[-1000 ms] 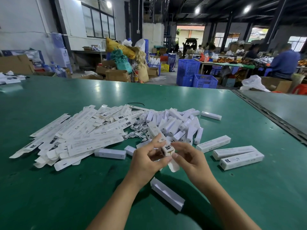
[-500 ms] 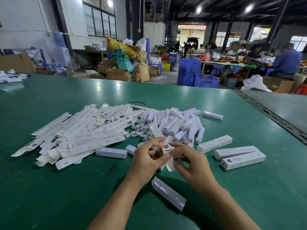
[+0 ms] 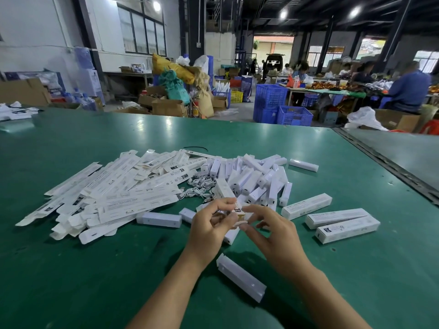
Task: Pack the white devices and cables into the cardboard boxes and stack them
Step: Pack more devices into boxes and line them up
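Centrally, slim rectangular white cardboard box (image 3: 232, 235)

Packing workshop inside a warehouse hall. Wide green-topped counter (image 3: 95, 269) heaped with flat white cardboard box blanks (image 3: 123, 193). Behind it are stacked blue plastic crates (image 3: 270, 100), brown cardboard cartons (image 3: 166, 106) and stuffed yellow and green sacks (image 3: 175, 72) on the concrete floor. Seated workers (image 3: 408, 89) at a second long counter (image 3: 332, 93). High dark ceiling with round lamps (image 3: 282, 13).

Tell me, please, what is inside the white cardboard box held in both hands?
The white cardboard box shows only brown inner card at its open end, between the left hand and right hand. Its walls and both hands hide any contents.
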Demonstrator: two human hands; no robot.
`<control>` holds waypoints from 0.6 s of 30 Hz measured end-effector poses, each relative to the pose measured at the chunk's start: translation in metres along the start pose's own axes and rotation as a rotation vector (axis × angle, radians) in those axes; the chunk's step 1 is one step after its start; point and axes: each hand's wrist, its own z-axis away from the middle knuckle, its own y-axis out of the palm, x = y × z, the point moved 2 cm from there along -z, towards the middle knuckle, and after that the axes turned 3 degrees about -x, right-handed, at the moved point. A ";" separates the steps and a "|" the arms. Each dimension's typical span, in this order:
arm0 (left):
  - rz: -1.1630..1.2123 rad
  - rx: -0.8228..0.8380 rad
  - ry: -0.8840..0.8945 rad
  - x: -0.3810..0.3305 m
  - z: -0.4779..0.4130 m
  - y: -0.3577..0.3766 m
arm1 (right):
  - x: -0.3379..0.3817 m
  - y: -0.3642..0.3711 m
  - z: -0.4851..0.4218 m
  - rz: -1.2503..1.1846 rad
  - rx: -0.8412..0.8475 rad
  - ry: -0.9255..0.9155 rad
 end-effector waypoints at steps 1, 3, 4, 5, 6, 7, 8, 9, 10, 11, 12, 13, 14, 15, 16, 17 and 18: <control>-0.002 0.009 -0.006 0.000 0.000 0.000 | 0.000 0.000 0.000 -0.005 -0.015 0.010; -0.001 0.014 -0.019 -0.001 0.000 0.001 | 0.000 0.000 0.000 -0.016 -0.048 0.003; 0.001 0.009 -0.024 -0.001 0.000 0.001 | 0.000 0.000 -0.001 -0.009 -0.063 -0.018; 0.002 0.003 -0.027 -0.001 0.000 0.001 | 0.000 0.001 -0.001 0.007 -0.075 -0.048; 0.001 -0.001 -0.029 -0.001 0.000 0.001 | 0.000 0.001 -0.001 0.027 -0.088 -0.077; 0.002 -0.004 -0.031 0.000 0.000 0.001 | -0.001 0.001 -0.001 0.043 -0.103 -0.098; 0.006 -0.004 -0.032 0.000 0.001 0.001 | -0.001 0.001 -0.001 0.062 -0.120 -0.118; 0.015 -0.005 -0.032 0.000 0.001 0.001 | -0.001 0.001 -0.001 0.090 -0.139 -0.142; 0.023 -0.009 -0.031 0.001 0.001 0.001 | -0.001 0.001 -0.001 0.126 -0.160 -0.166; 0.026 -0.016 -0.028 0.000 0.001 0.001 | 0.000 0.001 -0.001 0.160 -0.179 -0.187; 0.023 -0.024 -0.025 -0.001 0.001 0.002 | 0.000 0.000 -0.001 0.183 -0.195 -0.202; 0.015 -0.030 -0.022 -0.001 0.001 0.002 | 0.001 0.000 -0.001 0.196 -0.204 -0.212; 0.010 -0.035 -0.019 0.000 0.001 0.002 | 0.001 0.000 -0.002 0.200 -0.202 -0.220; 0.010 -0.039 -0.017 0.000 0.002 0.002 | 0.002 -0.001 -0.002 0.204 -0.194 -0.229; 0.014 -0.041 -0.017 0.000 0.002 0.002 | 0.002 -0.001 -0.003 0.212 -0.185 -0.238; 0.015 -0.038 -0.018 0.000 0.002 0.001 | 0.003 -0.002 -0.003 0.221 -0.175 -0.246; 0.009 -0.033 -0.019 0.000 0.002 0.001 | 0.003 -0.002 -0.003 0.228 -0.165 -0.251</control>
